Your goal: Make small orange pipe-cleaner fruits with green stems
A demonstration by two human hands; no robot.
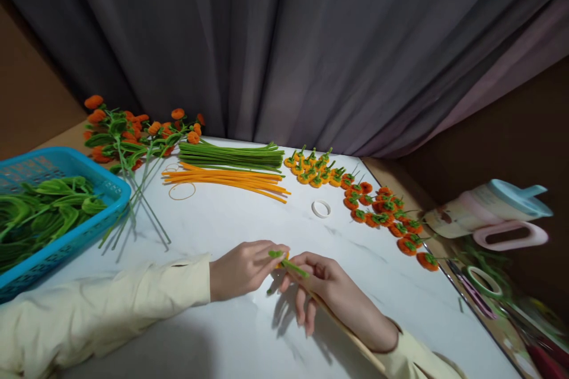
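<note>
My left hand [246,266] pinches a small orange-yellow piece [281,258] with green stems at the middle front of the white table [240,331]. Touching the piece from the right is my right hand [331,290], its thumb and forefinger at a short green stem [297,268]; the other fingers hang below. A long thin tan stick [344,328] runs under the right palm toward the front edge. Behind the hands lie bundles of green stems [231,157] and orange stems [222,176], and a white ring [320,208].
A blue basket [120,192] of green leaves stands left, beside orange flowers [178,113] on long stems. Small yellow flowers [316,177] and orange-red flowers [406,246] lie back right. A cup [484,207], green tape [484,282] and tools are on the right.
</note>
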